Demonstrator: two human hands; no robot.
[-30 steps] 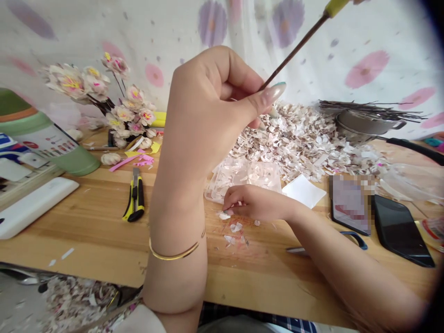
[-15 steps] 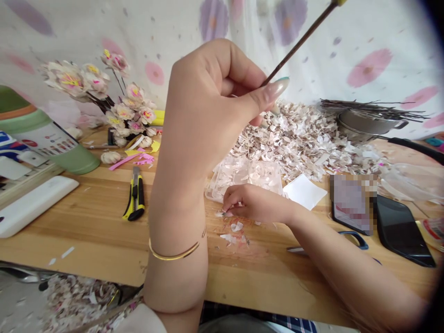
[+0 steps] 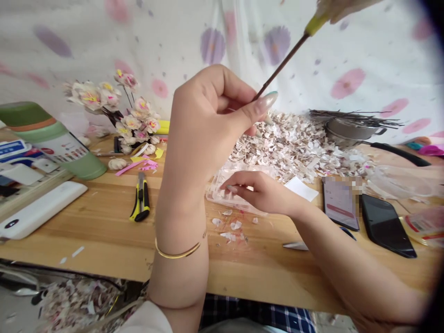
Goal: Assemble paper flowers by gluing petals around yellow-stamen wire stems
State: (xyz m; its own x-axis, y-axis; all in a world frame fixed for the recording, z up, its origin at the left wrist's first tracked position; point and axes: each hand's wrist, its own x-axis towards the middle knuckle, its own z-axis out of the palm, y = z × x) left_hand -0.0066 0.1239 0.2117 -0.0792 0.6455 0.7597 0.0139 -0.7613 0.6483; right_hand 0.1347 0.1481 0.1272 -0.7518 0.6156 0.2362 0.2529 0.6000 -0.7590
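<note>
Left hand [image 3: 204, 125] pinched a stem [image 3: 282, 60] — right hand [image 3: 260, 192] curled over the clear tray [image 3: 217, 196], pinch unclear; bare stems [image 3: 354, 119] left across the pot [image 3: 347, 132].

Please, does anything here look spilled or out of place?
Yes: pale scraps lie heaped across the table behind the tray, and more lie below the table's edge, so they look spilled, not contained.

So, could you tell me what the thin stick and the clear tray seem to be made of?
The thin stick looks like a natural twig or wood, dark brown and matt. The tray looks like clear plastic: glossy and see-through, pale pieces showing through it.
</note>
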